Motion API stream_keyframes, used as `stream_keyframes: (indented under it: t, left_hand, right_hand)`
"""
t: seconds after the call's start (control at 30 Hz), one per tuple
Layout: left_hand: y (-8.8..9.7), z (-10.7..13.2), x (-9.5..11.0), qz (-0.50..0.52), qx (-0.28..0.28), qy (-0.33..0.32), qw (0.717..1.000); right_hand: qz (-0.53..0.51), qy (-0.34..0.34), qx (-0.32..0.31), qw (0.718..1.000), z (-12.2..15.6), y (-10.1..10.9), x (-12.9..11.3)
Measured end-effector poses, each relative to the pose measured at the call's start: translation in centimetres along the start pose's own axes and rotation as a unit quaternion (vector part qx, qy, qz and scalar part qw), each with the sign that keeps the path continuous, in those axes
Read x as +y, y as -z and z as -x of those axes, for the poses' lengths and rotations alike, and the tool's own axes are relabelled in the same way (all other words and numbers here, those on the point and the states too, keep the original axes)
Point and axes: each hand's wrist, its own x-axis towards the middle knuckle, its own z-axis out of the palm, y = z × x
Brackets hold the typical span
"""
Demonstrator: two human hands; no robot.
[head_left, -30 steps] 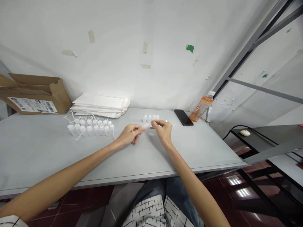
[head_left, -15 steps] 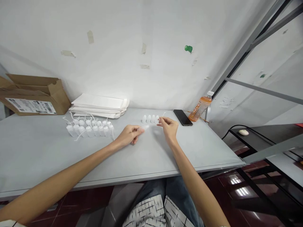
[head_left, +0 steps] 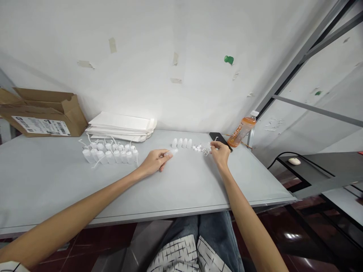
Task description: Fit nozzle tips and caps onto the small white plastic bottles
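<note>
My left hand (head_left: 154, 161) rests on the grey table (head_left: 56, 185), its fingers closed on a small white bottle (head_left: 171, 152) that points right. My right hand (head_left: 220, 152) is stretched out to the right beside a little heap of white caps with thin spouts (head_left: 202, 149), fingers pinched on a small white piece I can barely make out. A short row of small white bottles (head_left: 182, 143) stands behind the heap. To the left stands a cluster of several capped bottles with bent spouts (head_left: 109, 152).
A black phone (head_left: 219, 138) and an orange drink bottle (head_left: 241, 129) lie at the table's far right. A stack of white sheets (head_left: 121, 126) and an open cardboard box (head_left: 42, 112) sit against the wall. A metal frame (head_left: 300, 56) and black stand (head_left: 317, 173) are at right.
My right hand has drawn away from the bottle in my left hand and moved right to the heap of caps. My left hand has stayed put with its bottle.
</note>
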Motion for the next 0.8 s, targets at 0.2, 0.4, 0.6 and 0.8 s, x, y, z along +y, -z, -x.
stream_keyframes:
  t: [0.2, 0.4, 0.6, 0.8]
  left_hand:
    - [0.1, -0.01, -0.1, -0.003, -0.004, 0.002, 1.0]
    - [0.03, 0.14, 0.11, -0.018, -0.006, 0.002, 1.0]
    - [0.08, 0.18, 0.12, -0.026, -0.009, 0.002, 1.0]
    - [0.07, 0.16, 0.18, -0.03, -0.006, -0.002, 1.0]
  right_hand:
    - [0.095, 0.008, -0.044, 0.994, 0.13, -0.02, 0.41]
    - [0.148, -0.019, -0.09, 0.985, 0.45, 0.09, 0.01]
    - [0.19, -0.02, -0.117, 0.975, 0.64, 0.1, -0.27]
    - [0.212, -0.011, -0.104, 0.972, 0.78, 0.25, -0.1]
